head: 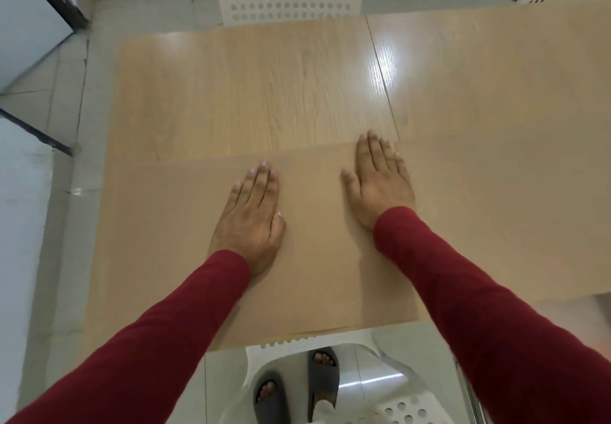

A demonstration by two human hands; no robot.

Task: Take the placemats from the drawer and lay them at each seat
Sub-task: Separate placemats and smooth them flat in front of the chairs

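On the near worktop (pixel 264 76) edge, both flat, spread hands, left hand (pixel 251 215) and right hand (pixel 380 182), press the placemat (pixel 314 258), its long axis running left-right.

A light wooden table (pixel 264 86) carries tan placemats (pixel 314 258), both palms pressed flat on the nearest.

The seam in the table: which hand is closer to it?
Right. The right hand has fingertips almost at the seam; the left hand lies flat farther left.
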